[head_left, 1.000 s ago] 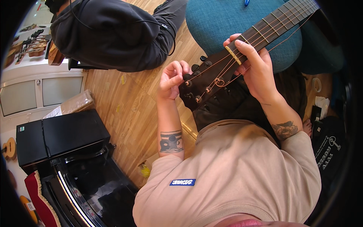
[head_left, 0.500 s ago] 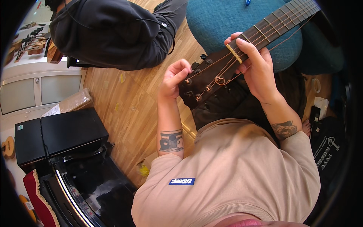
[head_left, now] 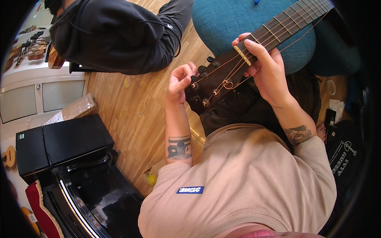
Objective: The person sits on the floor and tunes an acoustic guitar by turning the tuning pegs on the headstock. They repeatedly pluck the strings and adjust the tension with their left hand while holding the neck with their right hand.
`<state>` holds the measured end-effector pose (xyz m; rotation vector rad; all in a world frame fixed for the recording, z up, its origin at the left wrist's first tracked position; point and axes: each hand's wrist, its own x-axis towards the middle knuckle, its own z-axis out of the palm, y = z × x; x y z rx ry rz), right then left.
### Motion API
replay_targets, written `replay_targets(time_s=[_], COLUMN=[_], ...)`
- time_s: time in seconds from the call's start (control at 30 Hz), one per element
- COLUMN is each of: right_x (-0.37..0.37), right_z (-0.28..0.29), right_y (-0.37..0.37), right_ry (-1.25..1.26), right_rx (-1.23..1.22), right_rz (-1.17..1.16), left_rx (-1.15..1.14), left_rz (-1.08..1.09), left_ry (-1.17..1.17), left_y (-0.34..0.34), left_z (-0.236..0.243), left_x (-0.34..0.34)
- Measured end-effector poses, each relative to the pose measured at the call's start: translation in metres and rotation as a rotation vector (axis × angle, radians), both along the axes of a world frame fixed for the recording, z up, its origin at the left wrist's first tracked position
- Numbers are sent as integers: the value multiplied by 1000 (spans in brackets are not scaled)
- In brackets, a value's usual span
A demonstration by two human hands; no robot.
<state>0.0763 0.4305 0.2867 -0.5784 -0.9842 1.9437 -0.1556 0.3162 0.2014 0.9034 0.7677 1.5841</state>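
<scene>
A dark guitar headstock [head_left: 220,77] points toward the lower left, its neck [head_left: 285,25] running up to the top right. My right hand [head_left: 270,73] wraps round the neck beside the pale nut [head_left: 242,56], thumb on the strings. At the headstock's left edge my left hand [head_left: 180,83] is closed, fingertips pinched on a tuning peg [head_left: 193,79] that they partly hide. Copper-coloured strings reach several posts. One slack string [head_left: 301,38] hangs off the side of the neck, and a small string loop [head_left: 228,84] curls over the headstock.
A person in a dark hoodie [head_left: 115,35] sits at the upper left. A blue upholstered seat [head_left: 222,23] lies under the neck. A black piano [head_left: 99,194], a black box-shaped piece [head_left: 75,137] and a wrapped package [head_left: 75,109] stand left, on the wooden floor [head_left: 135,103] side.
The headstock and neck have shifted slightly to the left in view. My left fingers have turned a little at the tuning peg; my right hand keeps its hold.
</scene>
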Motion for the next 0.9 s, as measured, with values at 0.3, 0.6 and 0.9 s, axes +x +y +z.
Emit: replay_targets(time_s=[0.3, 0.6, 0.9], right_x=[0, 1, 0], right_z=[-1, 2, -1], right_y=[-1, -1, -1], right_ry=[-9, -12, 3], right_rx=[0, -4, -24], right_rz=[-24, -24, -11], left_rx=[-31, -240, -209], left_rz=[12, 19, -59], left_ry=[48, 153, 114], left_y=[-6, -6, -1], left_z=[8, 37, 13], left_x=[2, 7, -7])
